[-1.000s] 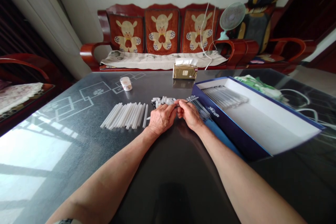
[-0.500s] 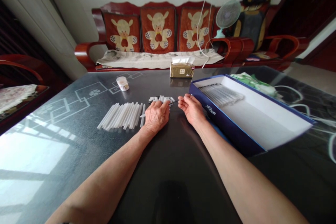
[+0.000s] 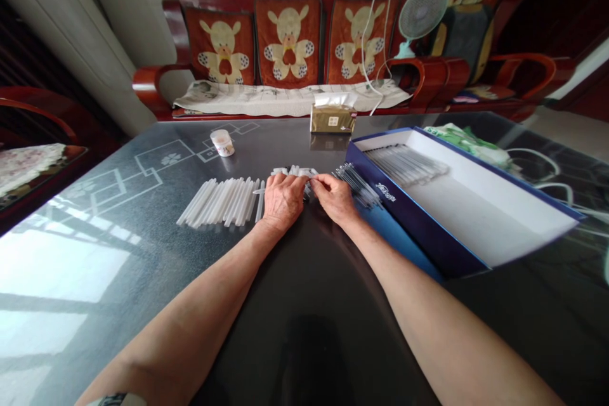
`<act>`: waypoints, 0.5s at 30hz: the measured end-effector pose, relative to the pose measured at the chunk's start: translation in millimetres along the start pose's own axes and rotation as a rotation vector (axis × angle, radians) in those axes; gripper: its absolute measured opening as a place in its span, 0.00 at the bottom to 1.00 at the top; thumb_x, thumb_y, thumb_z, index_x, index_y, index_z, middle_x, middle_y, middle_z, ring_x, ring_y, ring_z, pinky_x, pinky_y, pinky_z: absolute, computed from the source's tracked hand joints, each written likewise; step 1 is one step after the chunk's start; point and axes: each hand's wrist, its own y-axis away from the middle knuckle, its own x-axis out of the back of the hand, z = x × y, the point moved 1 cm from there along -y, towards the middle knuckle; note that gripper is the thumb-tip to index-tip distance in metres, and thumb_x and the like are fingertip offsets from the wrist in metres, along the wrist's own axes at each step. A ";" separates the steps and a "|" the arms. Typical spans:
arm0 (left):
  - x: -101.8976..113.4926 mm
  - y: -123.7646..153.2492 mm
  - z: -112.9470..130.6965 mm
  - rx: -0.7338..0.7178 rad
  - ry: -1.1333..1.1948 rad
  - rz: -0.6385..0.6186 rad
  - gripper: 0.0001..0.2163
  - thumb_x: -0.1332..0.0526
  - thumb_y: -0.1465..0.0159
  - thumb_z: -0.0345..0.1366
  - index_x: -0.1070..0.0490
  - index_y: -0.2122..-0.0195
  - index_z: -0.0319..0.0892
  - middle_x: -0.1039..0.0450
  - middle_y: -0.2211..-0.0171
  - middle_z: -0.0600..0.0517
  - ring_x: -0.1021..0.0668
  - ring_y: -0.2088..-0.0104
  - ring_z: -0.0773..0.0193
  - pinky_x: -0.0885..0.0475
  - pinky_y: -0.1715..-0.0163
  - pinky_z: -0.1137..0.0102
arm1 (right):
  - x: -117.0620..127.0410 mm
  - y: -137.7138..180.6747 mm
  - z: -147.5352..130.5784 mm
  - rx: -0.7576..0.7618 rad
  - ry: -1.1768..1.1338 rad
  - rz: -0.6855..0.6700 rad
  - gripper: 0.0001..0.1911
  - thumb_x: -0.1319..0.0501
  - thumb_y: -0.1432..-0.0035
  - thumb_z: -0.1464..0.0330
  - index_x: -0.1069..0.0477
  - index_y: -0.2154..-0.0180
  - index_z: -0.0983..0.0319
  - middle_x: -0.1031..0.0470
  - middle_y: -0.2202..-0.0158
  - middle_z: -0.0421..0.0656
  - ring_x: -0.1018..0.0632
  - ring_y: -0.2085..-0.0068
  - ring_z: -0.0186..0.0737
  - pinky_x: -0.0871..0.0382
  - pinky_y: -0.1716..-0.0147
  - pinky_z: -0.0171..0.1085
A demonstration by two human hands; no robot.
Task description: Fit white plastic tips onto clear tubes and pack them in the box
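My left hand [image 3: 284, 196] is closed around a white pen barrel, whose end [image 3: 258, 191] sticks out on the hand's left side. Fingertip to fingertip with it, my right hand [image 3: 335, 195] pinches the end of a thin pen refill, mostly hidden by the fingers. A row of translucent white pen barrels [image 3: 221, 202] lies left of my left hand. Behind the fingers is a pile of small white and dark pen parts [image 3: 295, 170], partly covered. Dark thin refills [image 3: 359, 185] lie in a bundle just right of my right hand.
A blue box [image 3: 413, 216] with a white inside stands at the right, holding a layer of clear slender pens [image 3: 406, 163]. A paper cup [image 3: 222, 143] and a tissue box [image 3: 333, 117] stand farther back. A green-white bag [image 3: 469, 143] and white cables lie beyond the box.
My right hand has moved left until its fingertips meet my left hand. The dark rod seen between the hands is now hidden. The refill bundle beside the box has come into sight.
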 end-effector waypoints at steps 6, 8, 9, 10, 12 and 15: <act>-3.7 1.7 -4.3 0.027 -0.015 0.044 0.13 0.47 0.32 0.37 0.25 0.52 0.49 0.23 0.63 0.49 0.28 0.61 0.55 0.40 0.57 0.61 | 4.7 0.4 -1.8 0.182 0.304 -0.102 0.11 0.42 0.46 0.74 0.23 0.63 0.59 0.21 0.64 0.44 0.22 0.63 0.41 0.30 0.60 0.39; -4.3 2.0 -4.8 0.038 -0.013 0.054 0.13 0.47 0.33 0.36 0.25 0.53 0.48 0.23 0.64 0.48 0.28 0.61 0.55 0.40 0.57 0.60 | 7.4 1.3 -2.9 0.255 0.398 -0.140 0.12 0.43 0.48 0.76 0.23 0.66 0.60 0.23 0.67 0.44 0.23 0.65 0.41 0.30 0.62 0.39; -4.5 2.1 -4.9 0.041 -0.012 0.055 0.13 0.47 0.33 0.36 0.25 0.53 0.48 0.23 0.64 0.48 0.28 0.61 0.55 0.40 0.57 0.60 | 8.3 2.1 -3.8 0.292 0.443 -0.167 0.12 0.42 0.50 0.77 0.23 0.67 0.60 0.24 0.68 0.44 0.24 0.66 0.41 0.30 0.63 0.38; -4.6 2.1 -4.9 0.040 -0.012 0.056 0.13 0.47 0.33 0.36 0.25 0.53 0.48 0.23 0.64 0.48 0.28 0.61 0.55 0.40 0.57 0.60 | 8.9 3.1 -4.9 0.323 0.485 -0.196 0.11 0.41 0.51 0.78 0.23 0.68 0.60 0.25 0.69 0.43 0.24 0.68 0.40 0.30 0.64 0.38; -4.4 2.0 -4.5 0.033 -0.013 0.052 0.12 0.46 0.33 0.36 0.25 0.53 0.48 0.23 0.64 0.48 0.28 0.61 0.55 0.40 0.57 0.60 | 8.8 5.3 -7.4 0.357 0.545 -0.248 0.10 0.39 0.51 0.77 0.23 0.67 0.60 0.26 0.70 0.43 0.26 0.70 0.39 0.31 0.66 0.38; -3.6 1.5 -3.5 0.025 -0.023 0.046 0.12 0.46 0.33 0.36 0.25 0.54 0.47 0.23 0.64 0.48 0.28 0.61 0.55 0.40 0.57 0.60 | 6.5 7.7 -10.6 0.361 0.599 -0.301 0.07 0.37 0.49 0.73 0.23 0.66 0.59 0.27 0.69 0.43 0.26 0.70 0.39 0.31 0.66 0.39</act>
